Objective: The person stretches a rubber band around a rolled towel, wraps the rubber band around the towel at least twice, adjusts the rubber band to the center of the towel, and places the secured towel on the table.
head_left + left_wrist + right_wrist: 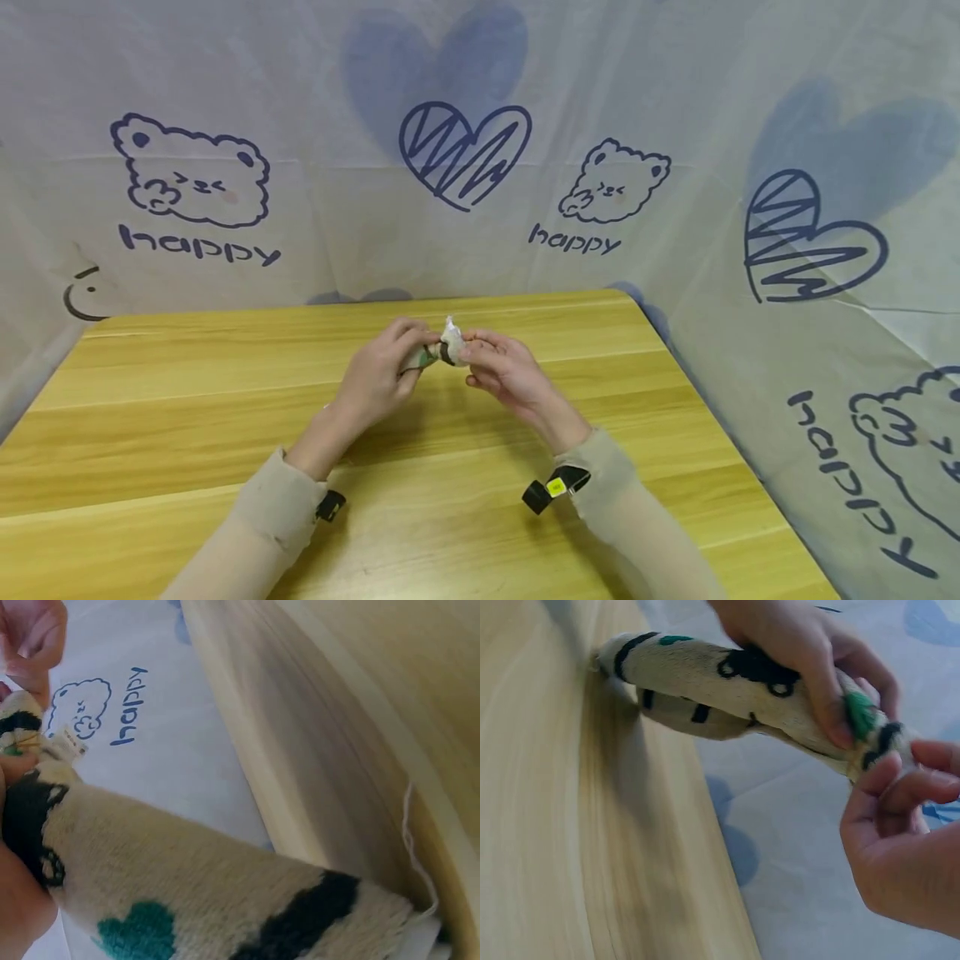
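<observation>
White sheeting point(675, 100) printed with bears, hearts and "happy" hangs behind a wooden table point(187, 417). Just above the table's middle, both hands meet on a cream sock point(705, 679) with black and green marks. Left hand point(378, 375) has fingers and thumb curled round the sock's body, while right hand point(506, 371) pinches its end with thumb and fingertips point(885, 769).

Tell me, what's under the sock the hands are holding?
Under the sock is the wooden table; the sock is held above it by the left hand and right hand. The fingers cover the sock's middle.
</observation>
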`<state>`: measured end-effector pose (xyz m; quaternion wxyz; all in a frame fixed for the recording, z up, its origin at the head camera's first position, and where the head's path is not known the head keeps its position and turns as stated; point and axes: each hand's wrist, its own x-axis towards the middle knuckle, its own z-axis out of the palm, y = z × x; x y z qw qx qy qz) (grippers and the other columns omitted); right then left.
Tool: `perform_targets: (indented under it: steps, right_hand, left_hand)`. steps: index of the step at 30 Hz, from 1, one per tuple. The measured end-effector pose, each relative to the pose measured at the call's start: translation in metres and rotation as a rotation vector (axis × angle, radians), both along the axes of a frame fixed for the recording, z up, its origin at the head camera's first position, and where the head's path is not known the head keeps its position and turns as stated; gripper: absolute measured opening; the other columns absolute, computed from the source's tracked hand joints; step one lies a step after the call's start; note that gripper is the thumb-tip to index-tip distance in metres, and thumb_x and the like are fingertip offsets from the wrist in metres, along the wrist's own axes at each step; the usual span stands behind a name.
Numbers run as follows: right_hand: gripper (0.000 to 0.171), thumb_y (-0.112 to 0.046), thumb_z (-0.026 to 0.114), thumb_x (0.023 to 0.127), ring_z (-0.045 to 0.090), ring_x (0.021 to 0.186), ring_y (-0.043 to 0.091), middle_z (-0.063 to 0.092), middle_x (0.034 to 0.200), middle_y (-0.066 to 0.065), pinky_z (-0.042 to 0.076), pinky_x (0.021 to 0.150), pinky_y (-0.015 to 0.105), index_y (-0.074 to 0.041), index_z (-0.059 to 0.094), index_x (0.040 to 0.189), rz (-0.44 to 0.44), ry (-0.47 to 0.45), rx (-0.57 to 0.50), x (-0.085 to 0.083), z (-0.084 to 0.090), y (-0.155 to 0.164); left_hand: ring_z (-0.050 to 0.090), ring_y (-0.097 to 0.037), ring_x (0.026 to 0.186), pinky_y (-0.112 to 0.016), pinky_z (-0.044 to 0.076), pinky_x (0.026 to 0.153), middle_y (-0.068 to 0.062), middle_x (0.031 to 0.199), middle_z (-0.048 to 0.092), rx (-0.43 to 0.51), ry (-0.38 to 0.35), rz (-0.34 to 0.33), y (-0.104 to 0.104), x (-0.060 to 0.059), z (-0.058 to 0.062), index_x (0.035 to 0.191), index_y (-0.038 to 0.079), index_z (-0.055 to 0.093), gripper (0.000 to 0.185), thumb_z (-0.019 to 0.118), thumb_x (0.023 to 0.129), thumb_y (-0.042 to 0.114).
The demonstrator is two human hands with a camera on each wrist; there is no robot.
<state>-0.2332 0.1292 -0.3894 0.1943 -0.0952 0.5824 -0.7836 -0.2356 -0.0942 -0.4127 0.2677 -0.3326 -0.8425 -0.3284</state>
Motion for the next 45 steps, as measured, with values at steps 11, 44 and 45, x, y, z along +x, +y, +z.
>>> perform_targets:
  steps: [11,44,45]
  right_hand:
    - [0.02,-0.003,0.065,0.098,0.051,0.073,0.01,0.063,0.088,-0.003,0.051,0.07,0.024,-0.004,0.064,0.117,-0.161,0.078,0.109,0.002,-0.001,-0.011]
    - [0.031,0.005,0.073,0.089,0.043,0.072,0.012,0.049,0.081,-0.001,0.038,0.062,0.022,-0.002,0.065,0.118,-0.022,0.286,0.422,-0.004,-0.007,-0.003]
    - [0.03,0.004,0.071,0.09,0.044,0.073,0.013,0.05,0.083,-0.001,0.04,0.063,0.022,-0.001,0.065,0.119,-0.018,0.29,0.414,-0.005,-0.008,-0.002]
  left_hand:
    - [0.067,-0.028,0.109,-0.042,0.06,0.083,-0.01,0.134,0.064,0.041,-0.16,-0.028,0.005,0.006,0.007,0.137,0.011,0.06,0.046,0.078,0.095,0.016]
    - [0.063,-0.031,0.114,-0.039,0.058,0.09,-0.009,0.126,0.064,0.097,-0.437,-0.297,0.004,-0.004,0.002,0.102,0.008,0.071,0.024,0.079,0.084,-0.004]
    - [0.063,-0.03,0.113,-0.04,0.057,0.091,-0.008,0.126,0.064,0.09,-0.431,-0.285,0.004,-0.004,0.003,0.102,0.008,0.071,0.023,0.079,0.084,-0.003]
